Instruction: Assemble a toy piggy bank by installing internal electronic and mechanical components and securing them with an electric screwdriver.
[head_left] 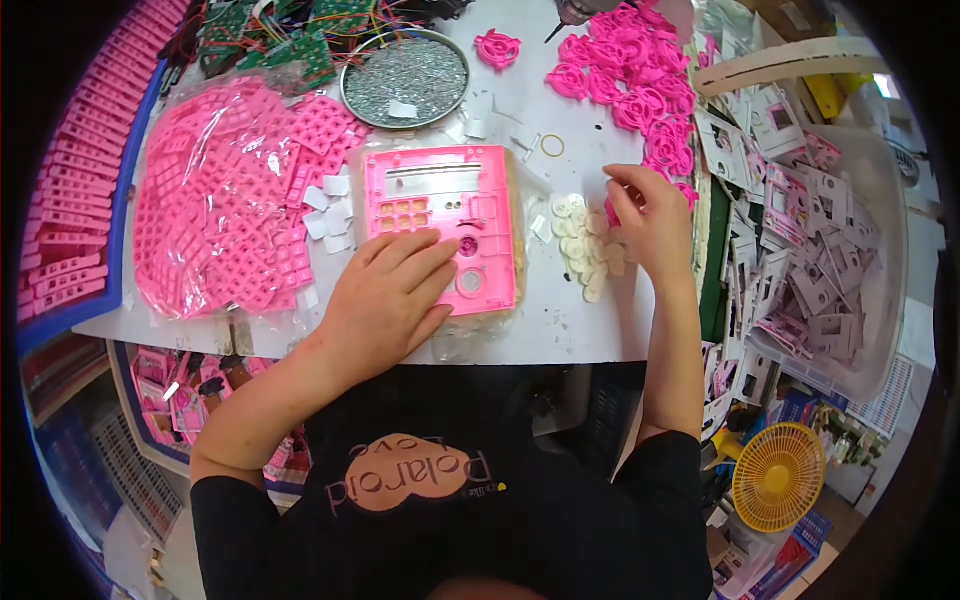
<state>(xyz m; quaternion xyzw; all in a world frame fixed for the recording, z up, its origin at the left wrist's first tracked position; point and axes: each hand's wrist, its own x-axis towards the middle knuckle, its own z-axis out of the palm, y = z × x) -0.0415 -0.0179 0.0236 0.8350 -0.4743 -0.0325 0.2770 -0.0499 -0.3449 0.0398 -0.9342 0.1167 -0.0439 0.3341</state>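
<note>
A pink plastic housing (490,165) lies face down on a bagged stack at the middle of the table, its inner side with a grid of square openings and a round hole facing up. My left hand (385,295) rests on its lower left part, fingers stretched out flat. To the right, my right hand (655,215) hovers by a small pile of cream discs (580,245), thumb and fingers curled together. Some pink shows by its fingertips, but what they hold, if anything, is hidden. Behind that hand is a heap of pink ring-shaped parts (635,75).
A round tin of small metal screws (405,75) stands behind the housing. Left of it are a bag of pink keypad grids (215,200), white pieces (330,215) and a blue crate (125,230). Green circuit boards (265,45) lie at the back; a clear bin (870,350) is at right.
</note>
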